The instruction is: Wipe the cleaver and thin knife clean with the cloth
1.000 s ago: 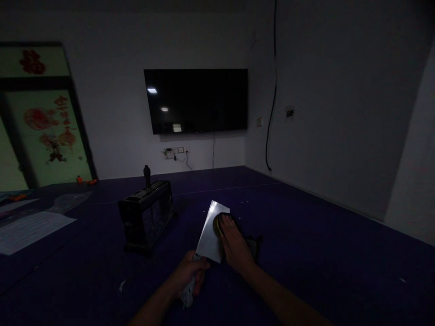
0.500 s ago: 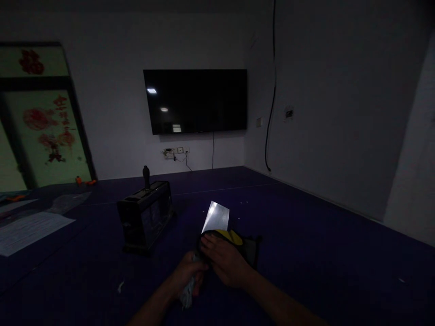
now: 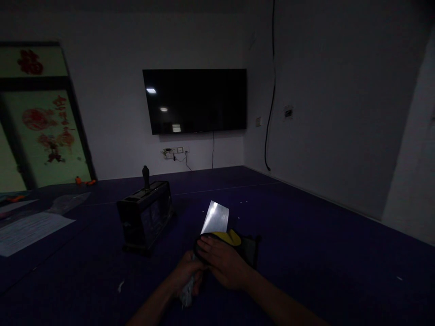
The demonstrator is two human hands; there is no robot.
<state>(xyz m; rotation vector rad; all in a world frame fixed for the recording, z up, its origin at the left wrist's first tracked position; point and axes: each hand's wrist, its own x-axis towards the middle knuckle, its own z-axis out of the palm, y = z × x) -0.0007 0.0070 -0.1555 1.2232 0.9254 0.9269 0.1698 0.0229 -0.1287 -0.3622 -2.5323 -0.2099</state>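
Observation:
A broad shiny kitchen knife, cleaver-like, points away from me, its blade (image 3: 216,218) showing beyond my hands. My left hand (image 3: 186,272) is closed around its handle, and a pale, wrapped-looking end (image 3: 186,296) sticks out below the fist. A dark-edged cloth with a yellow side (image 3: 232,237) lies across the lower blade. My right hand (image 3: 222,262) presses this cloth against the blade with its fingers together. The cloth hides where blade and handle meet. Left of the hands stands a black knife block (image 3: 146,222) with one black handle (image 3: 146,176) upright in it.
The purple-covered surface (image 3: 306,253) stretches to the walls, with small white scraps on it. Printed paper (image 3: 30,231) and clear plastic film (image 3: 70,201) lie at the left. Orange items (image 3: 84,181) sit near the door. A television (image 3: 197,102) and a hanging black cable (image 3: 272,104) are on the walls.
My right hand and the cloth have shifted slightly left, towards the handle. The left hand keeps its grip and the knife stays almost in place.

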